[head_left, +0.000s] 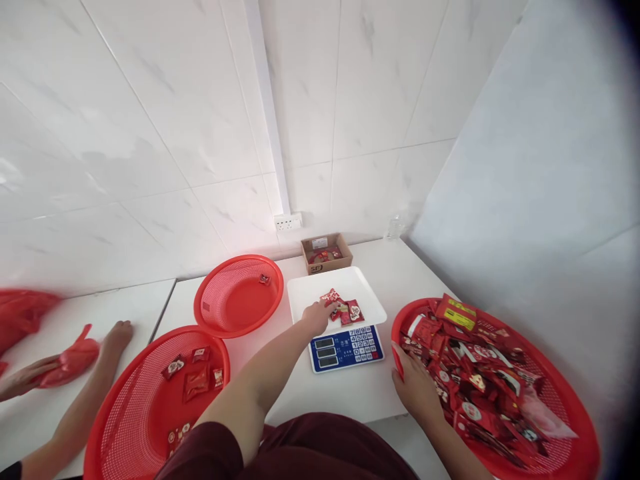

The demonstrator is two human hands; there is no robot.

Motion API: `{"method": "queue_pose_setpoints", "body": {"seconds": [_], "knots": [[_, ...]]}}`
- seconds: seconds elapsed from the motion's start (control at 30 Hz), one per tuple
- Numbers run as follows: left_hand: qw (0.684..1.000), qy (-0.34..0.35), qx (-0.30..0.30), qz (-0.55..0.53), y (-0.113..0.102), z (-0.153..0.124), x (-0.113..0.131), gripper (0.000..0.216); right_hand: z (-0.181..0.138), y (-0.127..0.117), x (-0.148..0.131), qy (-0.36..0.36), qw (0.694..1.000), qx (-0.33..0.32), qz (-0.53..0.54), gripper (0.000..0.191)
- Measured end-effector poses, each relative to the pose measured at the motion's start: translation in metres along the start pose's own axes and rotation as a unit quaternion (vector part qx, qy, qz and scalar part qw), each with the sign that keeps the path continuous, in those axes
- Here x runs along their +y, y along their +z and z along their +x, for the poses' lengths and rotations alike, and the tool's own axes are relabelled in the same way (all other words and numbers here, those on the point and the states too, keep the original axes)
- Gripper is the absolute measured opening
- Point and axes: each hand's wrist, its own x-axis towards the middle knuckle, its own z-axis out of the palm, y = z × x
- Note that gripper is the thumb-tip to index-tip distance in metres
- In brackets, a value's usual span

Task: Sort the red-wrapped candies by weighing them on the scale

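My left hand (316, 316) reaches onto the white pan of the scale (320, 293), its fingers closed around red candy packets (345, 308) lying there. My right hand (415, 387) rests inside the left rim of the large red basket (575, 453) on the right, fingers curled in the heap of red wrapped sweets (480, 380); what they hold is hidden. The scale's blue keypad and display (346, 347) face me.
A red basket (115, 413) at front left holds a few packets. Another red basket (220, 323) behind it holds one sweet. A small cardboard box (327, 252) stands by the wall. At far left another person's hands (116, 337) handle a red bag (70, 363).
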Motion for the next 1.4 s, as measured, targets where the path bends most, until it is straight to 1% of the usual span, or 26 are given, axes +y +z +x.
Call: {"method": "queue_pose_setpoints", "body": {"seconds": [0.13, 0.23, 0.3, 0.43, 0.5, 0.53, 0.6, 0.67, 0.73, 0.8, 0.87, 0.97, 1.03, 1.13, 1.3, 1.4], "knots": [[1.0, -0.024, -0.004, -0.015, -0.002, 0.001, 0.005, 0.035, 0.0, 0.0, 0.0, 0.002, 1.0, 0.005, 0.002, 0.049], [0.997, -0.067, 0.026, -0.033, -0.009, -0.008, -0.009, 0.032, 0.0, 0.001, 0.0, 0.001, 1.0, 0.009, 0.004, 0.049], [0.991, -0.108, 0.061, -0.044, -0.018, -0.018, -0.028, 0.03, 0.0, 0.001, 0.0, 0.004, 1.0, 0.008, 0.006, 0.049], [0.964, -0.222, 0.135, -0.052, -0.042, -0.045, -0.083, 0.028, 0.0, 0.001, 0.0, 0.005, 1.0, 0.012, 0.01, 0.049], [0.944, -0.278, 0.169, -0.045, -0.052, -0.057, -0.107, 0.036, 0.0, 0.0, 0.0, -0.001, 1.0, 0.016, 0.014, 0.048], [0.935, -0.299, 0.187, -0.039, -0.055, -0.06, -0.116, 0.042, 0.0, 0.0, 0.0, -0.003, 1.0, 0.015, 0.015, 0.048], [0.924, -0.314, 0.22, -0.022, -0.057, -0.061, -0.122, 0.055, 0.0, -0.001, -0.001, -0.002, 1.0, 0.012, 0.013, 0.049], [0.927, -0.291, 0.237, -0.009, -0.051, -0.052, -0.114, 0.059, 0.0, -0.001, -0.001, 0.002, 1.0, 0.008, 0.01, 0.049], [0.946, -0.234, 0.226, -0.004, -0.039, -0.036, -0.092, 0.056, 0.0, -0.001, -0.002, 0.006, 1.0, 0.004, 0.011, 0.049], [0.971, -0.152, 0.186, -0.01, -0.024, -0.017, -0.061, 0.056, 0.0, -0.002, -0.002, 0.009, 1.0, 0.0, 0.015, 0.049], [0.988, -0.072, 0.13, -0.027, -0.008, -0.001, -0.028, 0.06, 0.0, -0.003, -0.003, 0.013, 1.0, -0.002, 0.022, 0.049], [0.997, 0.023, 0.071, -0.036, 0.009, 0.017, 0.012, 0.075, 0.0, -0.002, -0.003, 0.019, 0.999, -0.001, 0.033, 0.049], [0.997, 0.057, 0.045, -0.022, 0.015, 0.025, 0.028, 0.08, -0.001, -0.001, -0.002, 0.019, 0.999, -0.002, 0.039, 0.05], [0.997, 0.076, 0.026, 0.016, 0.019, 0.034, 0.037, 0.074, -0.001, 0.001, -0.001, 0.017, 0.999, 0.0, 0.047, 0.05], [0.991, 0.094, 0.071, 0.065, 0.019, 0.04, 0.035, 0.06, -0.001, 0.0, -0.002, 0.019, 0.999, -0.004, 0.046, 0.05], [0.994, 0.075, 0.061, 0.057, 0.018, 0.044, 0.034, 0.052, -0.001, -0.002, -0.003, 0.014, 0.999, -0.007, 0.043, 0.05]]}}
